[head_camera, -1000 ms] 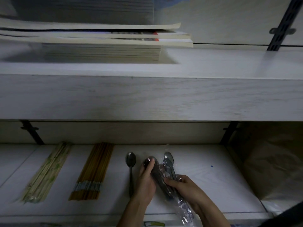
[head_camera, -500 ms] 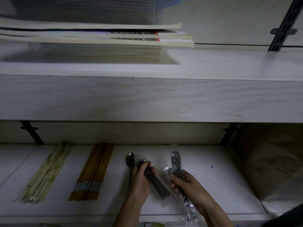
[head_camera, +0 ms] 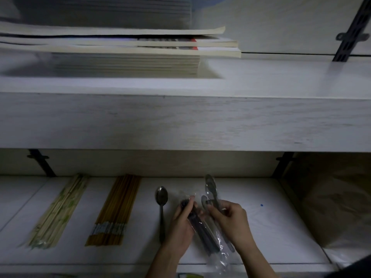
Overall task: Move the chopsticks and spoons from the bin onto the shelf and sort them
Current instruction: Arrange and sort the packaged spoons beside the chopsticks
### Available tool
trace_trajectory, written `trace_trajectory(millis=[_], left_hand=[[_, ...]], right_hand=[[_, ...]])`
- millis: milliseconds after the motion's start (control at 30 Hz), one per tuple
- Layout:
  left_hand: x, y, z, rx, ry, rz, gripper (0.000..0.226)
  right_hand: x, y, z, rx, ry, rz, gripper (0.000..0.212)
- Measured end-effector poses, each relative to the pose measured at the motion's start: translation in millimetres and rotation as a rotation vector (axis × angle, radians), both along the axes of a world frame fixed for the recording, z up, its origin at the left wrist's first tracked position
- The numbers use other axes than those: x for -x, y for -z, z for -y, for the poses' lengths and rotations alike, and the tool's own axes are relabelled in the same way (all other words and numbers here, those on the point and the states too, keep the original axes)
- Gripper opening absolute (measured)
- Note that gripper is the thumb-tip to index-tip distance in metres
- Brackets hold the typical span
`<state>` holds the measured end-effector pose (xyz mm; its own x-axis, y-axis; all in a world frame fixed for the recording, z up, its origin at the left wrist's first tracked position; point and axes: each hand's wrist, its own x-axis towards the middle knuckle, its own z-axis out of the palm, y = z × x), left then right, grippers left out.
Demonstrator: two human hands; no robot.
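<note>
On the lower shelf [head_camera: 271, 227], near its left end, pale chopsticks [head_camera: 58, 211] lie in a flat bundle running front to back, and just to their right a brown bundle [head_camera: 115, 211] lies the same way, so each kind seems to have its own lane. Toward the middle a bare spoon [head_camera: 161, 205] lies alone, bowl toward the back edge, likely the start of the spoon row. Right beside it the left hand [head_camera: 180, 227] reaches in from the front edge, fingers curled round a dark wrapped pack [head_camera: 200, 229] whose contents I cannot make out. The right hand [head_camera: 228, 219] comes in next to it, fingertips pinching wrapped spoons [head_camera: 211, 189] in clear plastic, bowls raised toward the back; the two hands appear to be separating the packs for placing. A brown paper bag [head_camera: 337, 207] fills the shelf's right end. Stacked books [head_camera: 124, 55] sit on the upper shelf. The bin is out of view.
</note>
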<state>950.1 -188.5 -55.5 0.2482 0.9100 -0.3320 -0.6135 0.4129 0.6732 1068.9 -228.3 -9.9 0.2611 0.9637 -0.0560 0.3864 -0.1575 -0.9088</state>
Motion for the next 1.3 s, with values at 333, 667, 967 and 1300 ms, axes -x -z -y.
trace_trajectory(millis=[333, 667, 967, 1300], left_hand=[[-3, 0, 6, -0.048, 0.042, -0.053, 0.024], [2, 1, 3, 0.005, 0.014, -0.032, 0.036], [7, -4, 2, 0.048, -0.054, 0.113, 0.009], [6, -8, 2, -0.004, -0.03, 0.068, 0.014]], right_hand=[[17, 5, -5, -0.093, -0.052, 0.388, 0.026], [9, 11, -13, 0.048, -0.103, -0.027, 0.028], [-6, 16, 4, 0.3, -0.114, -0.218, 0.027], [-5, 18, 9, 0.44, -0.299, -0.49, 0.041]])
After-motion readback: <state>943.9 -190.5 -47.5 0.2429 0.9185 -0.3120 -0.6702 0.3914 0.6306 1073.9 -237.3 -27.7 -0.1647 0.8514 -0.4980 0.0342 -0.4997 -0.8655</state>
